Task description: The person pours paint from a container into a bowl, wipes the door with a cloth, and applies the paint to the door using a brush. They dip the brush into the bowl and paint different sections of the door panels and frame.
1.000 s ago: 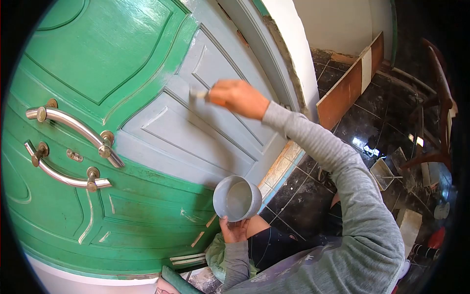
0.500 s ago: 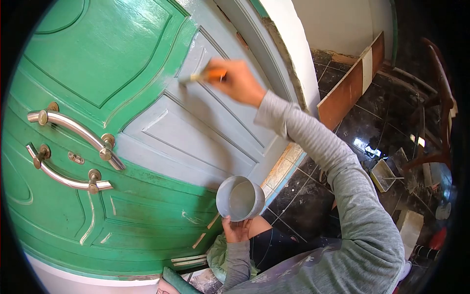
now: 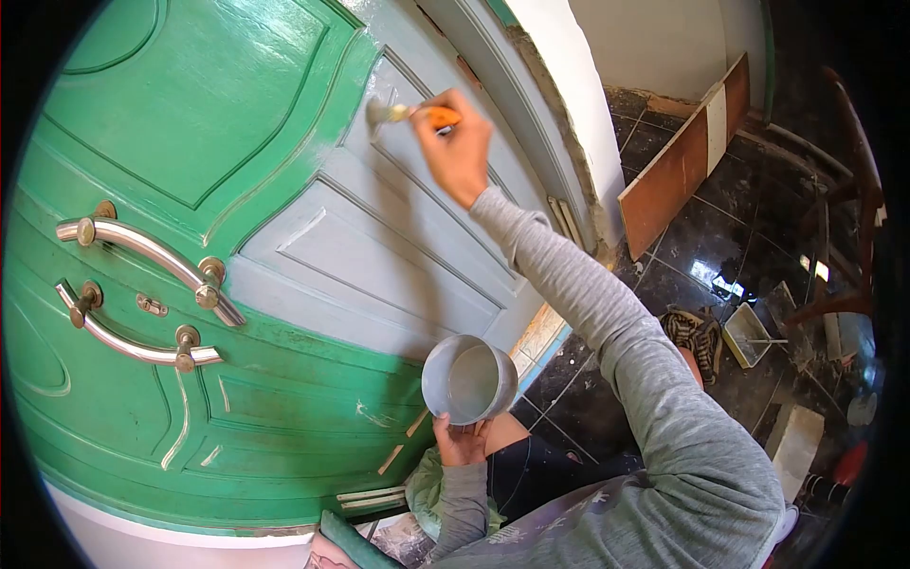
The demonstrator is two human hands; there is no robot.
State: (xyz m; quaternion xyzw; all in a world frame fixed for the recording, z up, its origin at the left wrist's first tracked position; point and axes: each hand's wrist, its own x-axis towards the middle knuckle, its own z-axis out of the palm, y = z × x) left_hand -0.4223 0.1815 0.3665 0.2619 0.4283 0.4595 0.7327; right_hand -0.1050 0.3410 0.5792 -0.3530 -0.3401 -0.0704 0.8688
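Note:
My right hand [image 3: 457,150] is closed around the orange handle of a paintbrush [image 3: 396,113]. The bristles touch a grey-painted upper part of the panelled door [image 3: 256,104], near the border with its glossy green area. Below, my left hand [image 3: 459,443] grips a round metal pot [image 3: 437,379] from underneath, its fingers at the near side. Grey paint lies in the bottom of the pot, which is tilted so that its opening faces me. Two curved metal door handles [image 3: 142,242] are fixed on the green part at the left.
A brown board [image 3: 664,194] leans on its edge over dark floor tiles [image 3: 701,232] at the right. A paint tray [image 3: 746,337], a striped cloth [image 3: 695,334] and a wooden chair [image 3: 858,190] are also there. White wall [image 3: 559,85] borders the door frame.
My right hand has moved the paintbrush up and slightly right along the grey panel. The pot in my left hand has hardly shifted. A striped cloth has come into view beside my arm.

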